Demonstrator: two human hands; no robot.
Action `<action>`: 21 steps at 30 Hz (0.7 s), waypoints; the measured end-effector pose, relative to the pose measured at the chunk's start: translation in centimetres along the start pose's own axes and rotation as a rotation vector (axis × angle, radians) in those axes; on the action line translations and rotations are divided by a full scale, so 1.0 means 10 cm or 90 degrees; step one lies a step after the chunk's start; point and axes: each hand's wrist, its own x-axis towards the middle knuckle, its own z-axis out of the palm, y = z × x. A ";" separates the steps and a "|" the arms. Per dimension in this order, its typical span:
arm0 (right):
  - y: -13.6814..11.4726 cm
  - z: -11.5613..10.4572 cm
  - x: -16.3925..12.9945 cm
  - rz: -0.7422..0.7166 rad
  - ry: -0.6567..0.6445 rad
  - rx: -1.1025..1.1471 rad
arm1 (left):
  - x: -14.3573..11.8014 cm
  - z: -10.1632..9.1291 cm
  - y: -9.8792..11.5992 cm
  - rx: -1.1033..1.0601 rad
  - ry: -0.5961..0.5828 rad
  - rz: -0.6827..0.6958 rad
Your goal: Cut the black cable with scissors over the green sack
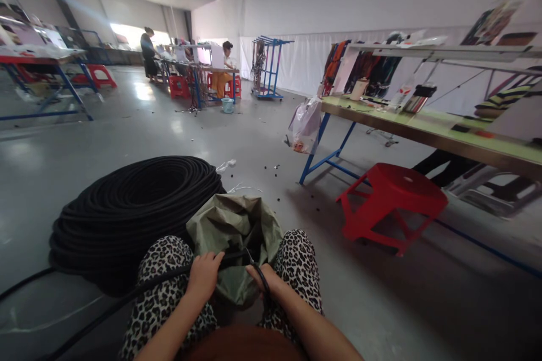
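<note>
My left hand (204,276) grips a black cable (161,280) that runs across my left knee toward the floor. My right hand (261,280) holds the same cable where it bends into a loop beside an olive green bag (235,231) that stands open between my knees. A big coil of black cable (131,208) lies on the floor just left of the bag. My legs are in leopard-print trousers.
A red plastic stool (392,203) stands to the right, beside a long green-topped workbench (427,127) with a plastic bag (305,124) hanging at its end. Two people work at tables far back (220,70). A blue rack (269,67) stands by the wall.
</note>
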 end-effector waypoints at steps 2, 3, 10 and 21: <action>0.03 0.00 0.03 -0.008 -0.001 0.004 | 0.00 0.00 0.00 -0.003 0.001 0.001; 0.05 0.01 0.05 -0.011 -0.001 0.010 | 0.00 -0.01 0.00 -0.004 0.000 0.002; 0.07 0.04 0.10 0.019 0.022 0.004 | -0.01 -0.05 0.01 -0.001 -0.016 0.002; 0.10 0.00 0.06 0.048 -0.008 0.170 | 0.03 -0.12 0.00 -0.047 0.027 -0.036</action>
